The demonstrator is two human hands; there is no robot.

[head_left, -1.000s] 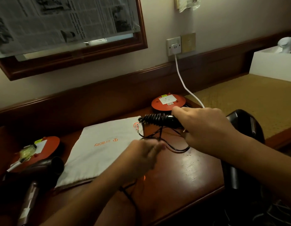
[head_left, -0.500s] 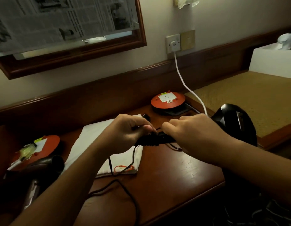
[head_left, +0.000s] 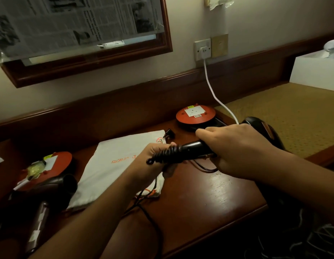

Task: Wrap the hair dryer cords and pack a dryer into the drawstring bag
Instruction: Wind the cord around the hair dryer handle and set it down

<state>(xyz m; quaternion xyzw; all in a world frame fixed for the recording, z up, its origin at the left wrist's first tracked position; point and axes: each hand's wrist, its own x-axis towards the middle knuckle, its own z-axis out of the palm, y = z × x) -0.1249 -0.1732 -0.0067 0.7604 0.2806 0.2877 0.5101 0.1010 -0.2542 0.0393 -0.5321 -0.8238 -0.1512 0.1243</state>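
While our right hand (head_left: 241,152) clamps the hair dryer (head_left: 195,150) by its handle over the desk (head_left: 209,199), its long axis runs left to right. Our left hand (head_left: 153,166), curled round the cord (head_left: 168,153) wound at the handle's end, lies nearer the slack trailing toward us across the drawstring bag (head_left: 110,171). We judge it makes the next turn.
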